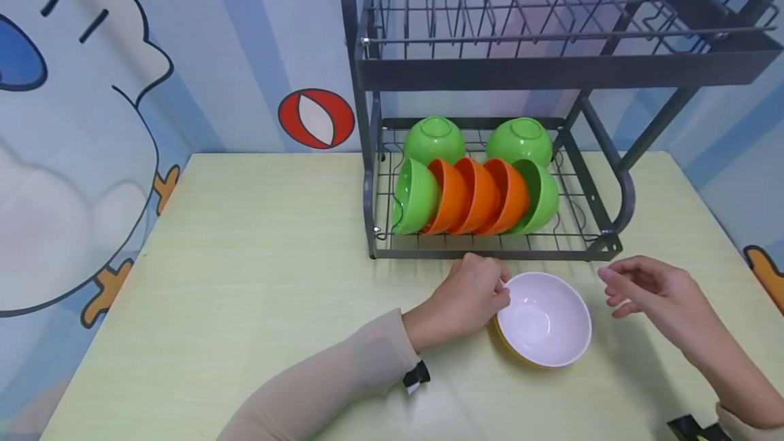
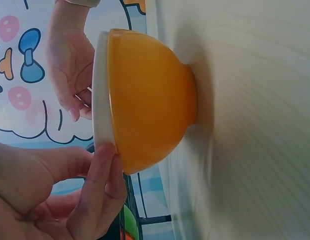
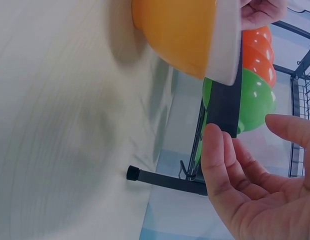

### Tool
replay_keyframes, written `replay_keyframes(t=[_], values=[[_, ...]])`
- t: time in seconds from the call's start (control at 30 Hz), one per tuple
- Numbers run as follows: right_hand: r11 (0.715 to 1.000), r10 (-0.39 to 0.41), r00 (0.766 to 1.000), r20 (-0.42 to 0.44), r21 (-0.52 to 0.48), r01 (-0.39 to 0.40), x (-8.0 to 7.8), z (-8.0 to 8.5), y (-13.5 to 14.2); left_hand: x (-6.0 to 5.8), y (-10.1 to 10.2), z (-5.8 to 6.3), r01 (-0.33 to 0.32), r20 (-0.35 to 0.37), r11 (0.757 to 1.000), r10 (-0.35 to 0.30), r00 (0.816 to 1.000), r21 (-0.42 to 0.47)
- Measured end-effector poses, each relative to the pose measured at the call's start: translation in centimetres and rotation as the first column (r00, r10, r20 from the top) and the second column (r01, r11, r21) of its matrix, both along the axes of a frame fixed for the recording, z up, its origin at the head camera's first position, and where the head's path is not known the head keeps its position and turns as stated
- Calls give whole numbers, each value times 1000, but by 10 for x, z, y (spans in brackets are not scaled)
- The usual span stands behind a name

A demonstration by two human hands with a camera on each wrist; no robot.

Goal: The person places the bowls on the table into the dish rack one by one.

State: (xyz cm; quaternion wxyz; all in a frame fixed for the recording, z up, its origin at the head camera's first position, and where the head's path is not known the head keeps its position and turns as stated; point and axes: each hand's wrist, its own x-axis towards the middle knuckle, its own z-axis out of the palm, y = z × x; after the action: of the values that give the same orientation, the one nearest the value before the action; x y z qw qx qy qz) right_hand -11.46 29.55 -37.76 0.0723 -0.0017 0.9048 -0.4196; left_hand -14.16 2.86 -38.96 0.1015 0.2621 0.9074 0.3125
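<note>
On the table sits a bowl with a white inside, a white band at the rim and an orange-yellow outside. My left hand pinches its rim at the left side, the fingers against the outer edge and the thumb toward the inside. To the right of the bowl, apart from it, my right hand hovers with its fingers loosely bent and nothing between them. In the right wrist view, the thumb and fingers of that hand stand spread apart.
A dark two-tier dish rack stands behind the bowl. Its lower shelf holds orange bowls and green bowls on edge, with two green bowls upside down behind them. Its upper wire shelf overhangs them. Pale table surface extends left.
</note>
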Motion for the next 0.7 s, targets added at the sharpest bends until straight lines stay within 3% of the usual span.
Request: replay_keyframes(t=[0.23, 0.53, 0.7], values=[[1000, -2, 1000, -10, -6, 2, -1, 0, 1, 1, 0, 1, -10, 0, 999, 10, 1000, 36], [1000, -1, 1000, -12, -13, 1, -1, -1, 1, 1, -2, 3, -42, 138, 984, 18, 990, 175], [1000, 1, 1000, -12, -28, -1, -3, -1, 1, 3, -2, 6, -63, 181, 970, 20, 983, 235]])
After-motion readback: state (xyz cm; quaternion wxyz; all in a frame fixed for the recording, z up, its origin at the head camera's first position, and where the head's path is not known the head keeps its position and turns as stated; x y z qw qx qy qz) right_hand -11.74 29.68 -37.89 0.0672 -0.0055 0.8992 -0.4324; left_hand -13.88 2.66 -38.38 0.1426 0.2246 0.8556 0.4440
